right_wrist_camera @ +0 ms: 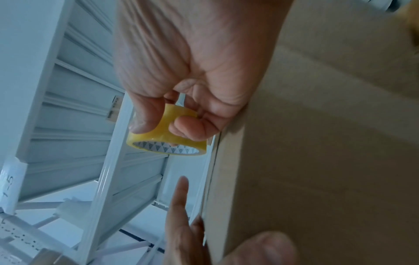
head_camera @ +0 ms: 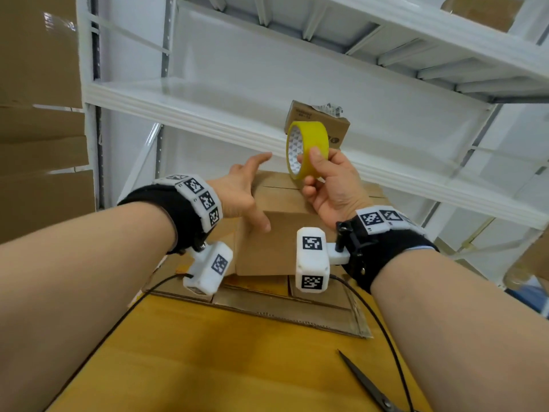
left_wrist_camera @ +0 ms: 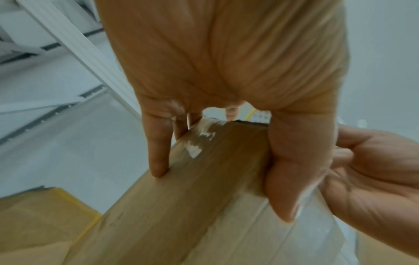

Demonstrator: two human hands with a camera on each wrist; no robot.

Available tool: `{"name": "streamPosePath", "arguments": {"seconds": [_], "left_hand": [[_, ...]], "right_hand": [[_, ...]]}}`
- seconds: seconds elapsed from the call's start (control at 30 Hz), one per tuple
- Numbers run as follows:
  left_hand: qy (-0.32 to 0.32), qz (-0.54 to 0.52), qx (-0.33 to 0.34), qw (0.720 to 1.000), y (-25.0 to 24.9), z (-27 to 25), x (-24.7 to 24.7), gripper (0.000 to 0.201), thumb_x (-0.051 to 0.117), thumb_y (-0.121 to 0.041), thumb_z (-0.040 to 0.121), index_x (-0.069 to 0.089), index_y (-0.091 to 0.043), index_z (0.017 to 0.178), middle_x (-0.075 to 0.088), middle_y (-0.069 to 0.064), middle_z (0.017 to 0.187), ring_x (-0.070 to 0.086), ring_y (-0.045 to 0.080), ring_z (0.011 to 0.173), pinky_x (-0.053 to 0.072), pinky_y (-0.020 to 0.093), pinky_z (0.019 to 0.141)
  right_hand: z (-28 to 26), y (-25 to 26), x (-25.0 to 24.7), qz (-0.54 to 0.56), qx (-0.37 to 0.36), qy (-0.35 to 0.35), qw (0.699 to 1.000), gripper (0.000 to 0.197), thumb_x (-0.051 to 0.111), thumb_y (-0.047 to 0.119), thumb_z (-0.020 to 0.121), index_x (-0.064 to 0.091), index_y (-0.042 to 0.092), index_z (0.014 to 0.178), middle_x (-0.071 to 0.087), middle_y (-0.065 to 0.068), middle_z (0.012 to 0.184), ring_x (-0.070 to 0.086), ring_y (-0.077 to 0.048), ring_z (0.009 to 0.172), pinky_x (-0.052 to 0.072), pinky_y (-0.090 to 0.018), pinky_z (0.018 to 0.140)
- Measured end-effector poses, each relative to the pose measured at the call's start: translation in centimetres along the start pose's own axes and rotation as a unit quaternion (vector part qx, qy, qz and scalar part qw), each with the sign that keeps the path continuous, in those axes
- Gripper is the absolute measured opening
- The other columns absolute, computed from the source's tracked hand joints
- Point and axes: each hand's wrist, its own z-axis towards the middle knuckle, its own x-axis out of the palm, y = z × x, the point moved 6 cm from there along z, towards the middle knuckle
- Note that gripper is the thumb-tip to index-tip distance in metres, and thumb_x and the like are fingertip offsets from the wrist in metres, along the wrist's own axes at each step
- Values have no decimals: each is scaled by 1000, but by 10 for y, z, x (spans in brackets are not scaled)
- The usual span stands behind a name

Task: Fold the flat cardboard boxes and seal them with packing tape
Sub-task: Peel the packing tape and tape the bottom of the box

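Head view looks down over both your forearms, each with a black wrist strap, a band of printed markers and a white camera block. Your right hand (head_camera: pixel 329 185) is raised above the folded cardboard box (head_camera: pixel 279 233), with thumb and fingers curled round a roll of yellow packing tape (head_camera: pixel 307 148). The roll stands on edge, its patterned white core facing left. In the right wrist view the same roll (right_wrist_camera: pixel 167 136) sits pinched between thumb and bent fingers, beside the tall brown wall of the box (right_wrist_camera: pixel 328 161).

Your left hand (head_camera: pixel 242 194) rests on the left side of the box with fingers spread and straight, the index finger pointing away and the thumb lying down the near face. The left wrist view shows that hand (left_wrist_camera: pixel 226 71) straddling an edge of the box (left_wrist_camera: pixel 181 188), one fingertip touching the cardboard; the picture is blurred, and your other hand (left_wrist_camera: pixel 374 170) is close on the right.

The box stands toward the far edge of the yellow wooden bench (head_camera: pixel 208 367), on top of flat cardboard sheets (head_camera: pixel 282 304). A pair of dark scissors (head_camera: pixel 365 382) lies near the bench's near right corner. Behind the bench, white metal shelving (head_camera: pixel 237 108) holds a small brown carton (head_camera: pixel 320 120) directly behind the tape roll.
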Motion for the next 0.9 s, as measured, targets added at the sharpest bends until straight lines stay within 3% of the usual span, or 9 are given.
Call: {"name": "streamPosePath", "arguments": {"seconds": [0.17,0.27,0.37,0.57,0.73,0.9], "left_hand": [[11,-82,-89,993,52,-9,9,135,93,-28,51,0,-49,147,23,9,152,40,34,128,43,51,102],[9,-150,-109,983,66,-12,22,145,93,-31,44,-7,-45,149,21,3,155,35,30,134,34,50,110],[-4,-149,-96,984,60,-7,22,153,91,-39,33,-10,-45,147,21,5,154,31,29,137,27,49,115],[-2,-116,-88,989,49,-10,16,149,95,-29,44,-12,-49,145,18,11,155,24,31,141,25,53,114],[-31,-81,-55,995,41,-20,15,144,94,-23,48,-8,-51,145,21,8,149,30,30,135,32,49,110],[-111,-32,21,993,19,-20,-1,144,93,-16,48,-8,-54,143,15,-2,148,29,27,135,41,47,104]], "right_hand": [[-7,-24,-6,-31,34,-3,999,10,66,17,93,56,17,96,61,-11,96,45,-10,50,38,-19,38],[-12,-34,-12,-44,48,-3,998,10,68,17,92,59,16,97,62,-11,95,47,-9,51,41,-19,40],[-14,-30,-12,-45,50,0,998,13,68,18,92,59,15,100,61,-11,94,49,-9,51,42,-19,41],[-17,-19,-6,-56,48,14,997,13,69,19,91,60,15,100,61,-12,97,49,-10,53,43,-20,42],[-22,-17,-3,-61,48,12,997,10,68,19,91,60,17,97,61,-11,95,48,-10,53,42,-19,41],[-20,3,-2,-29,21,0,999,11,69,18,91,60,16,97,65,-7,86,49,-10,51,43,-20,41]]}}
